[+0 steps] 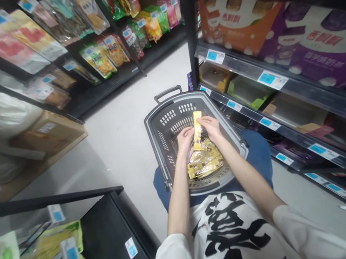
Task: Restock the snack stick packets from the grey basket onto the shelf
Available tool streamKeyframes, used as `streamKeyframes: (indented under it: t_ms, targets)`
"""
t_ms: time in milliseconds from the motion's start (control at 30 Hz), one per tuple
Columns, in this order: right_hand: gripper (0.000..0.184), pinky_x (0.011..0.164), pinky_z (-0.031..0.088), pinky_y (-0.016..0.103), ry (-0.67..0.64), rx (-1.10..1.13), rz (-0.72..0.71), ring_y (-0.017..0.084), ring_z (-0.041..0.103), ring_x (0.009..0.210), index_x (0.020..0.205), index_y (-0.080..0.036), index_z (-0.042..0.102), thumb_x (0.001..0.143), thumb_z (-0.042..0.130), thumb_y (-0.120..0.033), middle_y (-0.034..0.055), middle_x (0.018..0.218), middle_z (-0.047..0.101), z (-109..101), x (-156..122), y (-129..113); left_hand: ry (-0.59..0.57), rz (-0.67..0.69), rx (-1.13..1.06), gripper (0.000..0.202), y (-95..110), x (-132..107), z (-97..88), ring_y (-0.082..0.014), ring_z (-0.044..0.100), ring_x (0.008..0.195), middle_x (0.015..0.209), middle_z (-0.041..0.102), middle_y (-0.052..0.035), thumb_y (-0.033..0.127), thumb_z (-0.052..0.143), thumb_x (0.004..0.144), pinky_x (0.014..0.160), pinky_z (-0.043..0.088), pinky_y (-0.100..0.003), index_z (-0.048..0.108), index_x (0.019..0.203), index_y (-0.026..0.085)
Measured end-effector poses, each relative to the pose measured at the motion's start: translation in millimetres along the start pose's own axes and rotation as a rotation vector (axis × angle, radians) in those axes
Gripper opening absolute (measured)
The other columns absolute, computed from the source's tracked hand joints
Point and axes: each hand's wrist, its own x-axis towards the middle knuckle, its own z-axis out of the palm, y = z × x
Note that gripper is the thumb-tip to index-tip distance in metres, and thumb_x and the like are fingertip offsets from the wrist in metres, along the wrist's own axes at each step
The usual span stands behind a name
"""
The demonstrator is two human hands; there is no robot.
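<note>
A narrow yellow packet (197, 130) stands upright over a grey shopping basket (151, 135). My right hand (211, 127) pinches its upper right side between thumb and fingers. On the other side, my left hand (186, 139) is closed, its fingertips at the packet's left edge. Below both hands, several more yellow packets (205, 161) in clear, shiny wrapping lie heaped in the basket, partly covered by my forearms. Some dark and purple wrapping shows among them, too small to make out.
The basket rests on my lap, its handle (168, 93) at the far end. At right, a shelf rack (242, 69) holds orange and purple boxes (320, 40). Bagged snacks (104, 55) fill shelves ahead. A cardboard box (51, 136) stands left; a low black display (110, 232) holds bagged food.
</note>
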Motion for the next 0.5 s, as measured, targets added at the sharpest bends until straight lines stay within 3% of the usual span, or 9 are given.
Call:
streamKeyframes:
  t_ms: [233, 500]
  targets:
    - [0.052, 0.067, 0.056, 0.028, -0.011, 0.045, 0.017, 0.015, 0.067, 0.067, 0.08, -0.018, 0.071, 0.046, 0.1, -0.045, 0.0027, 0.075, 0.075, 1, -2, 3, -0.036, -0.057, -0.001, 0.025, -6, -2, 0.5, -0.0124, 0.067, 0.086, 0.101, 0.069, -0.005, 0.028, 0.072, 0.094, 0.077, 0.062, -0.027, 0.066, 0.112, 0.011]
    - [0.045, 0.078, 0.062, 0.03, -0.255, -0.013, 0.104, 0.017, 0.073, 0.074, 0.085, -0.017, 0.076, 0.049, 0.1, -0.029, 0.0067, 0.083, 0.079, 2, -9, 4, 0.17, -0.013, -0.12, 0.026, -4, 10, -7.7, -0.0127, 0.066, 0.088, 0.104, 0.067, -0.0052, 0.029, 0.07, 0.096, 0.078, 0.062, -0.028, 0.064, 0.114, 0.011]
